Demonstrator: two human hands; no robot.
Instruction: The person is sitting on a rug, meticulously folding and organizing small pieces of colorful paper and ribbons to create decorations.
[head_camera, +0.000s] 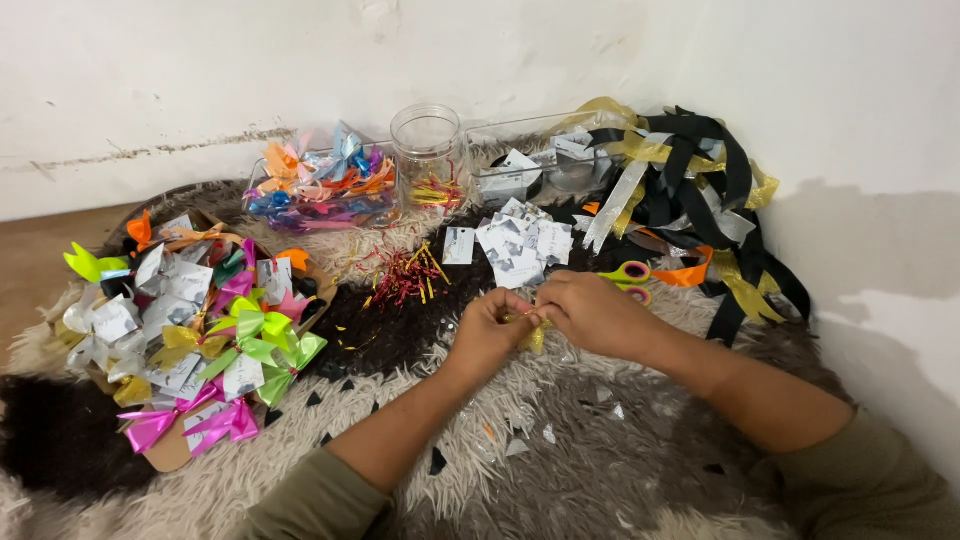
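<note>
Together our left hand (487, 328) and right hand (590, 310) pinch a gold ribbon bow (533, 336) in closed fingers, just before the scissors (628, 277), bare rug (600, 450) nearer us.

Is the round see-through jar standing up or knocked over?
Standing up. The round clear jar shows its open mouth on top, with no lid, and red and yellow strips sit low inside it.

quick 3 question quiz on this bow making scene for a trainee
1. True or false: both hands meet on a small gold ribbon.
2. What lies just beyond the right hand? A) scissors B) a stapler C) a tape roll
3. On which side of the rug is the bow pile?

Key: 1 true; 2 A; 3 the left hand side.
</note>
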